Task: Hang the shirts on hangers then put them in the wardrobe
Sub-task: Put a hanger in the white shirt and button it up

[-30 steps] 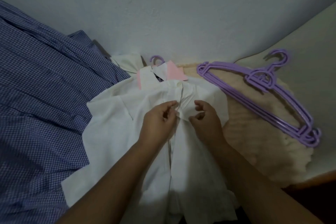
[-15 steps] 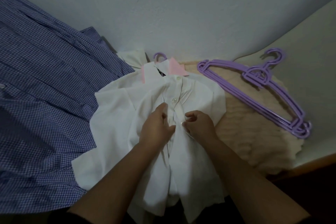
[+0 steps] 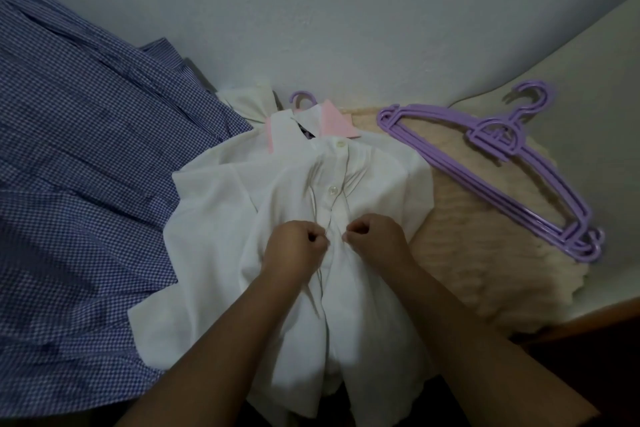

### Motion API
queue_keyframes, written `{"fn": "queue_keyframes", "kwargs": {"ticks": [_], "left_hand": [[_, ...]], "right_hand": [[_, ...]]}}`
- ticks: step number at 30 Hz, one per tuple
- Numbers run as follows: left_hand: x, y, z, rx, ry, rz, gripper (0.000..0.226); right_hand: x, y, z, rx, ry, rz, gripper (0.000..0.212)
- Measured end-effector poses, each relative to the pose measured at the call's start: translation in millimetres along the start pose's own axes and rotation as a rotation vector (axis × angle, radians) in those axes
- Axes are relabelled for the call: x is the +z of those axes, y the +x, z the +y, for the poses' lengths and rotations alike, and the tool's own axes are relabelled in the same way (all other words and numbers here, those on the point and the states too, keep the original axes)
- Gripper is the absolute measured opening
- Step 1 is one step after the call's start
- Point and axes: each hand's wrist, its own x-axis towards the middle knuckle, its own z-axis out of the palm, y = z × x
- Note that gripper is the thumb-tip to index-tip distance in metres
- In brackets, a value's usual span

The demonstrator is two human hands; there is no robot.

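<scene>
Pinching hands: the left hand and the right hand are curled into loose fists side by side on the front of the white shirt, knuckles nearly touching.
Left fingers: curled tight, thumb and forefinger nipping the cloth on the left of the button strip.
Right fingers: curled likewise, pinching the cloth on the right of the strip.
White shirt: lies front up, spread between both forearms, collar pointing away toward the wall; two buttons above the hands are closed.
Collar: white with pink undersides turned up.
Hanger inside the shirt: only its purple hook pokes out past the collar.
Cream fleece: fluffy cloth under the shirt's right edge, reaching out to the right.
Spare hangers: a stack of purple ones rests on the fleece, well apart from the hands, hooks pointing away.
Checked shirt: blue and white fabric, heaped to the left, touching the white shirt's sleeve.
Wall: pale, plain, behind everything.
</scene>
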Motion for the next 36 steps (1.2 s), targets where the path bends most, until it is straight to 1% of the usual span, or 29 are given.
{"fn": "queue_keyframes", "kwargs": {"ticks": [3, 4, 5, 8, 10, 12, 14, 17, 19, 22, 24, 27, 29, 31, 33, 36], "left_hand": [[-8.0, -9.6, 6.5, -0.051, -0.318, 0.097, 0.009], [-10.4, -14.0, 9.5, -0.067, -0.408, 0.117, 0.009], [-11.8, -18.4, 12.1, -0.077, -0.474, 0.131, 0.009], [-12.3, -29.6, 16.8, -0.077, -0.572, 0.152, 0.011], [-10.2, -33.8, 16.7, -0.079, -0.594, 0.15, 0.013], [-8.2, -36.8, 15.6, -0.079, -0.615, 0.143, 0.014], [-6.9, -41.2, 16.6, -0.067, -0.647, 0.144, 0.013], [-5.0, -49.0, 18.4, -0.037, -0.675, 0.192, 0.014], [-2.3, -50.9, 16.6, 0.001, -0.648, 0.2, 0.015], [-1.0, -52.6, 15.6, 0.048, -0.594, 0.174, 0.015], [-2.0, -51.4, 16.8, 0.053, -0.577, 0.183, 0.015], [-4.9, -47.7, 17.6, 0.057, -0.539, 0.183, 0.02], [-6.9, -46.1, 17.3, 0.065, -0.524, 0.159, 0.021], [-7.3, -46.2, 18.3, 0.069, -0.532, 0.119, 0.017], [-7.5, -45.8, 19.7, 0.056, -0.571, 0.082, 0.013], [-8.9, -41.4, 21.6, -0.022, -0.683, 0.013, 0.016]], "right_hand": [[-2.4, -6.5, -4.9, 0.029, 0.19, 0.021, 0.003], [-3.5, -9.4, -7.6, 0.034, 0.257, 0.02, 0.009], [-4.8, -12.5, -10.4, 0.041, 0.316, 0.01, 0.012], [-9.4, -22.2, -20.1, 0.06, 0.447, -0.021, 0.009], [-11.8, -28.0, -25.0, 0.084, 0.55, -0.037, 0.009], [-13.4, -31.8, -27.5, 0.095, 0.59, -0.028, 0.009], [-13.5, -32.9, -27.8, 0.076, 0.523, -0.004, 0.01], [-10.6, -31.3, -24.6, 0.007, 0.318, 0.051, 0.012], [-10.0, -32.4, -25.3, -0.008, 0.284, 0.054, 0.013], [-11.7, -36.3, -29.5, 0.027, 0.415, 0.023, 0.01], [-14.0, -39.3, -32.2, 0.073, 0.546, -0.003, 0.015], [-17.0, -38.5, -32.5, 0.119, 0.653, -0.03, 0.016], [-17.5, -36.9, -32.0, 0.126, 0.672, -0.054, 0.016], [-18.1, -35.0, -30.3, 0.126, 0.674, -0.067, 0.017], [-18.6, -33.1, -27.5, 0.122, 0.68, -0.078, 0.017], [-19.9, -31.8, -24.7, 0.097, 0.681, -0.105, 0.018]]}}
